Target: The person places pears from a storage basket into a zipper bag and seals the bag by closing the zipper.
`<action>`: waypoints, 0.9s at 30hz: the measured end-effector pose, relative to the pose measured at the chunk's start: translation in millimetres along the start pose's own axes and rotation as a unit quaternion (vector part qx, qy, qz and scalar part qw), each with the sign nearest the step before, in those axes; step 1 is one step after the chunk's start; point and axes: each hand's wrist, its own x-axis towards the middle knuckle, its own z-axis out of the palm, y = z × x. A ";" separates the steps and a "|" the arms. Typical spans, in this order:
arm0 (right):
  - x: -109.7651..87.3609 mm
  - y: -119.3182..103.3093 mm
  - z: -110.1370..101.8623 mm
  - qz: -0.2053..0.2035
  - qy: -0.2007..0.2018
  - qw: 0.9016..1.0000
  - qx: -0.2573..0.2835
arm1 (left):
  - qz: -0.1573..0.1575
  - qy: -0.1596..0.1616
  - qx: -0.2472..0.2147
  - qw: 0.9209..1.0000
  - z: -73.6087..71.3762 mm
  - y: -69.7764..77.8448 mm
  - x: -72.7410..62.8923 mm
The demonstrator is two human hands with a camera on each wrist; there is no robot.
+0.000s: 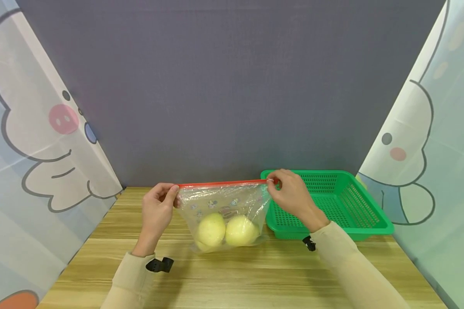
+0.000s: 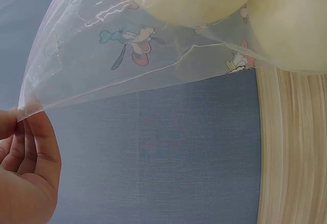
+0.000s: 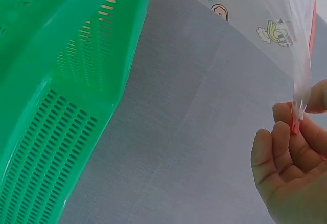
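Note:
A clear zip bag point(image 1: 222, 199) with a red top strip and small cartoon prints hangs between both hands. Inside at its bottom sit pale yellow-green round fruits point(image 1: 211, 230), two of them plainly seen. My left hand point(image 1: 158, 210) pinches the bag's left top corner between thumb and fingers. At the right top corner, my right hand point(image 1: 291, 193) pinches the end of the red strip, where a small whitish piece shows. The right wrist view shows thumb and fingers of that hand point(image 3: 299, 157) on the red end. The strip looks straight and taut.
A green perforated plastic basket point(image 1: 332, 206) stands on the wooden table point(image 1: 232, 279), to the right and behind the right hand. A dark grey wall point(image 1: 232, 86) rises at the table's back. Cartoon-printed curtains point(image 1: 35, 128) flank both sides.

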 end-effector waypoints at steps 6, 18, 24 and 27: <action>-0.3 1.5 -1.9 -0.003 0.001 1.000 0.007 | 0.001 0.000 0.004 1.000 -0.4 -1.7 -0.2; 4.7 0.3 -19.0 0.049 -0.092 0.989 0.108 | -0.003 -0.005 -0.004 1.000 1.5 -0.9 1.5; 10.9 -5.7 -23.9 0.049 -0.178 0.976 0.116 | -0.012 -0.005 0.010 1.000 2.0 0.3 3.8; 14.2 -7.6 -25.0 0.048 -0.214 0.969 0.112 | -0.015 -0.011 0.018 1.000 2.3 0.2 5.4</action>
